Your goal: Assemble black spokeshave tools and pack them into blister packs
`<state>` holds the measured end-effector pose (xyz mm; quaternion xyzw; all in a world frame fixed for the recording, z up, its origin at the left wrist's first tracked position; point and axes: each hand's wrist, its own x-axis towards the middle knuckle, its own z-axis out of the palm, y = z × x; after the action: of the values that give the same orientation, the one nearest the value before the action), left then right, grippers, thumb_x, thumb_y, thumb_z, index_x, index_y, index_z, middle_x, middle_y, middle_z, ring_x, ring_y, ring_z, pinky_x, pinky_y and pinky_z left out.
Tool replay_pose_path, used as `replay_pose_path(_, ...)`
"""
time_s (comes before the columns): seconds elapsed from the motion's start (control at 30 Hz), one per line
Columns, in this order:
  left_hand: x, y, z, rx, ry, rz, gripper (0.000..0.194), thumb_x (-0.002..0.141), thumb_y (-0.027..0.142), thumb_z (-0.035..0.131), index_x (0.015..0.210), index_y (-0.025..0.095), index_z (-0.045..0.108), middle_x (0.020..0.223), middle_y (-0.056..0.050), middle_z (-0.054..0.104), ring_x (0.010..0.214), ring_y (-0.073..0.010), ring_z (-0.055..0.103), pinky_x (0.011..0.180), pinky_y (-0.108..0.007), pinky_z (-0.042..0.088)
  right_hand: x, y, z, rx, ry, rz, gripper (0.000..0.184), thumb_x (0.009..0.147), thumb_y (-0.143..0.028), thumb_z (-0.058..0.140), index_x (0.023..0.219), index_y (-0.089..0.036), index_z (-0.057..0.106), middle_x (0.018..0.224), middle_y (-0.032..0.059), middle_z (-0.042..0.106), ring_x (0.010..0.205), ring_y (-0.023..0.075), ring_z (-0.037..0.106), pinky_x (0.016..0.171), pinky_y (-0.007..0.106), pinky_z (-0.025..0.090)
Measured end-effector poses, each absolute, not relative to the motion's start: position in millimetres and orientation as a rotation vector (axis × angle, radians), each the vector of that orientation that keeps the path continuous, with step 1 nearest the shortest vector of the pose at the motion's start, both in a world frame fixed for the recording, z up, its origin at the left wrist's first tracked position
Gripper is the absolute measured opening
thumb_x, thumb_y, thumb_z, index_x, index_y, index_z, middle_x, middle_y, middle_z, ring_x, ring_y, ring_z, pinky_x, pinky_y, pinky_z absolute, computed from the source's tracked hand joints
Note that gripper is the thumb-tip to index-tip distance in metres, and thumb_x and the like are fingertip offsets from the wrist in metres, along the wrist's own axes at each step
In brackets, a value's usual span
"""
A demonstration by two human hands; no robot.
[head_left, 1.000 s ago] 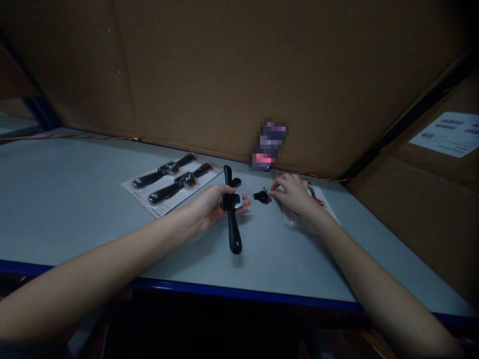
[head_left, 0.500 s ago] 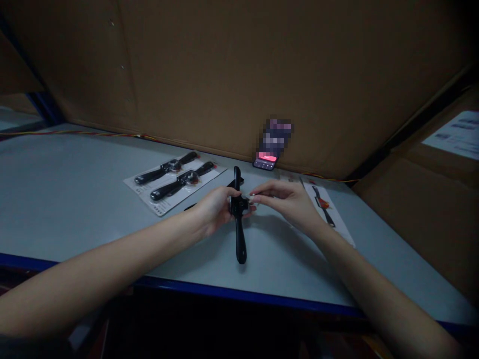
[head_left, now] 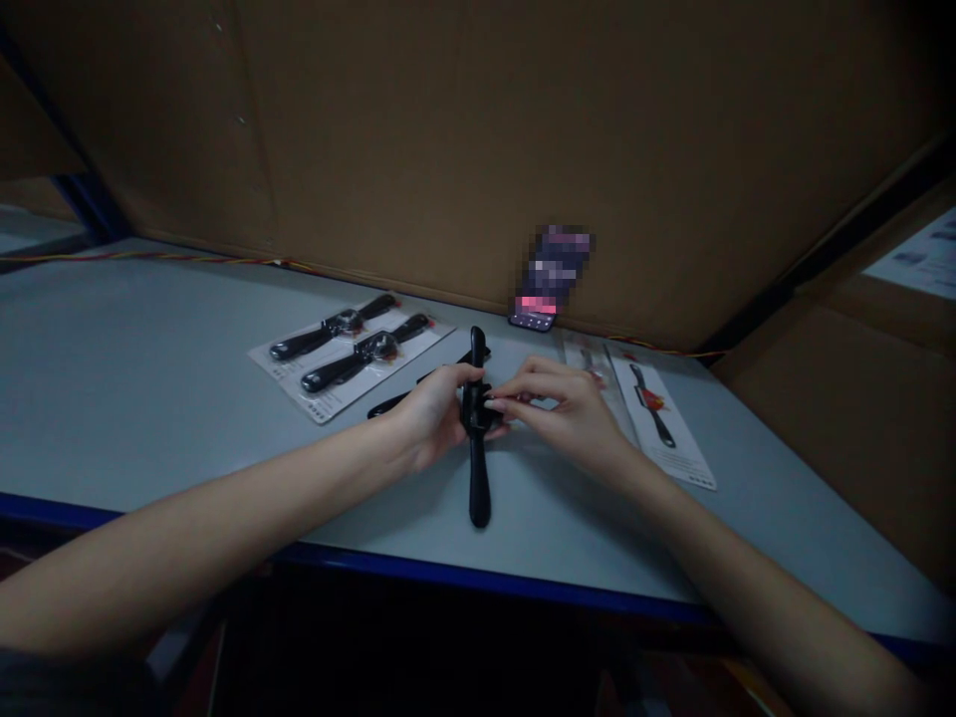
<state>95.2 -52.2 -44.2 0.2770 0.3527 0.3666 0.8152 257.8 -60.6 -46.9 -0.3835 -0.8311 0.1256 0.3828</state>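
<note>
My left hand (head_left: 437,413) is closed round the middle of a black spokeshave (head_left: 479,478), its two handles pointing away from me and towards me. The thumb lies on the tool's body. My right hand (head_left: 568,403) pinches at the right side of that body, thumb and forefinger close together. Whatever is between those fingertips is too small to make out. Behind my left hand another black-handled tool (head_left: 388,404) lies on the table, mostly covered by the hand.
Two spokeshaves in blister packs (head_left: 358,354) lie on the grey table (head_left: 149,398) to the left. A printed card (head_left: 661,418) picturing a spokeshave lies to the right, beside clear plastic. A phone (head_left: 549,279) leans against the cardboard wall (head_left: 418,149) at the back.
My right fingertips have moved slightly left, closer onto the spokeshave's body. The left hand keeps its hold. The view has shifted a little.
</note>
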Motion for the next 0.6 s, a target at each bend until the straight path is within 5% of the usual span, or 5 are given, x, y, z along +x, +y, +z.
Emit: replay_pose_path(0.6, 97.1, -56.6, -39.5, 0.555, 0.782, 0.819, 0.010, 0.084, 0.014, 0.041, 0.086, 0.011, 0.050, 0.068, -0.004, 0.058, 0.055, -0.0117, 0.054, 0.062, -0.029, 0.054, 257.2, -60.8, -47.9, -0.821, -2.310, 0.056, 0.014, 0.086, -0.016, 0.056, 0.082, -0.017, 0.070, 0.070, 0.0046, 0.059, 0.071, 0.0170, 0.054, 0.064, 0.030, 0.041)
